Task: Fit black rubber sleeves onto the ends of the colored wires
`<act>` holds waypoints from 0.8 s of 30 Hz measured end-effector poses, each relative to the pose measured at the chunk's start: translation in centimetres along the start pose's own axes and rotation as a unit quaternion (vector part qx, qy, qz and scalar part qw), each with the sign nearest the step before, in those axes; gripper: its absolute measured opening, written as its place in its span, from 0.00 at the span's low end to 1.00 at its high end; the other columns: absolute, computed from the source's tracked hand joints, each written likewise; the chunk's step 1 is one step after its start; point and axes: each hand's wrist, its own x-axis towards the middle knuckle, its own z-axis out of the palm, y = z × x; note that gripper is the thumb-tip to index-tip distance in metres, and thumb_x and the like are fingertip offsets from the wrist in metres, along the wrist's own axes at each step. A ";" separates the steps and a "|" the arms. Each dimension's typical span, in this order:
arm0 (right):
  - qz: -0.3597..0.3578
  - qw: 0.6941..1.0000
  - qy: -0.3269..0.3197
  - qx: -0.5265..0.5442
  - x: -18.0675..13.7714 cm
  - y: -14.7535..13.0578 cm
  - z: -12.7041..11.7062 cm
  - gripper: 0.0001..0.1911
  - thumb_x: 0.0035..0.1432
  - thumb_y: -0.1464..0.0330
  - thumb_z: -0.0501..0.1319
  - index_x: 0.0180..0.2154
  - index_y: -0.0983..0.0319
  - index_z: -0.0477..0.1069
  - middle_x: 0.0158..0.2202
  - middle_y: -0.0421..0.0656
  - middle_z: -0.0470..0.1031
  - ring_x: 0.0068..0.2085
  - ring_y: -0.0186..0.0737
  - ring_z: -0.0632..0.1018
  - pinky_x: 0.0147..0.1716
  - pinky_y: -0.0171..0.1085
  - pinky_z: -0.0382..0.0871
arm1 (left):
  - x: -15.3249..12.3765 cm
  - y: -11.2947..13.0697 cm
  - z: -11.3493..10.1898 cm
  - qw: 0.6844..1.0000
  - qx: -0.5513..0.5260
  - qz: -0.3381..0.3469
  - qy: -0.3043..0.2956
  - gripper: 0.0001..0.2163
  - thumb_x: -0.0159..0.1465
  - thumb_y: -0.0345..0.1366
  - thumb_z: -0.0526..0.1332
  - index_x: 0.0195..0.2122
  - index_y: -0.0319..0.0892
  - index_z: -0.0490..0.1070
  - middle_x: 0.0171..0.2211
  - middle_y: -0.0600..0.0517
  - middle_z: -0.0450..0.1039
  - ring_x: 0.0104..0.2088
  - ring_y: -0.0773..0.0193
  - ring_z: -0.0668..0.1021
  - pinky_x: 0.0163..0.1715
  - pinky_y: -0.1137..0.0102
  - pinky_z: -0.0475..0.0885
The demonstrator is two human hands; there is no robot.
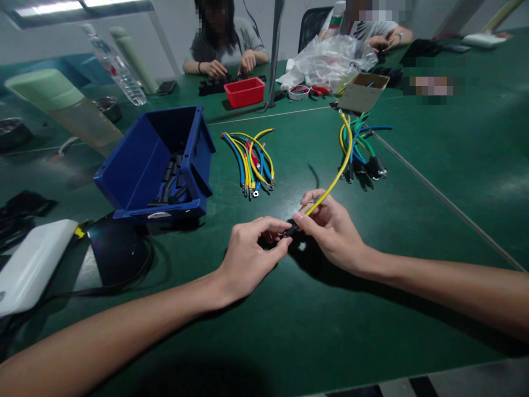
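Between my two hands, above the green table, runs a yellow wire (pixel 334 187) with a short black sleeve (pixel 291 229) at its near end. My right hand (pixel 330 229) pinches the wire just behind that sleeve. The thumb and fingers of my left hand (pixel 256 251) close on the black sleeve at the tip; the terminal there is mostly hidden. Beyond my hands lies a bundle of yellow, blue and red wires (pixel 248 162) with ring terminals. Farther right rests a second bundle of yellow, green and blue wires (pixel 361 146), some with black sleeves on their ends.
A blue bin (pixel 152 212) with black tube pieces (pixel 173 179) stands left. Behind are a red tray (pixel 245 92), a cardboard box (pixel 363 92), a plastic bag (pixel 330 60) and a metal post (pixel 273 55). A white power bank (pixel 37 264) lies left. Two people sit opposite.
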 end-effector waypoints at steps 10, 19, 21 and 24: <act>-0.003 1.000 0.001 -0.004 0.1 -0.1 0.1 0.13 0.57 0.68 0.65 0.39 0.60 0.61 0.27 0.34 0.67 0.26 0.28 0.69 0.25 0.30 0.64 | 0.0 0.1 -0.1 1.000 0.010 -0.001 0.015 0.09 0.59 0.31 0.67 0.41 0.39 0.79 0.31 0.51 0.79 0.27 0.68 0.77 0.31 0.71 0.73; 0.006 1.000 -0.003 -0.021 0.1 -0.4 -0.1 0.13 0.58 0.66 0.64 0.40 0.59 0.60 0.26 0.34 0.67 0.26 0.29 0.70 0.24 0.30 0.65 | 0.1 0.3 -0.3 0.999 -0.019 -0.035 -0.016 0.10 0.62 0.33 0.65 0.44 0.40 0.79 0.35 0.50 0.80 0.31 0.66 0.77 0.33 0.70 0.72; 0.009 1.000 -0.003 -0.022 0.1 -0.4 -0.1 0.14 0.58 0.66 0.64 0.40 0.59 0.60 0.26 0.34 0.67 0.26 0.29 0.70 0.24 0.30 0.65 | 0.1 0.3 -0.3 0.998 -0.031 -0.040 -0.025 0.10 0.63 0.34 0.64 0.45 0.41 0.79 0.38 0.50 0.81 0.34 0.65 0.79 0.36 0.70 0.73; 0.012 1.000 -0.001 -0.023 0.1 -0.3 -0.1 0.14 0.58 0.65 0.64 0.40 0.59 0.59 0.26 0.34 0.67 0.26 0.29 0.71 0.24 0.30 0.65 | 0.1 0.2 -0.3 0.998 -0.042 -0.044 -0.029 0.10 0.63 0.34 0.63 0.45 0.42 0.78 0.39 0.50 0.80 0.35 0.65 0.79 0.37 0.70 0.74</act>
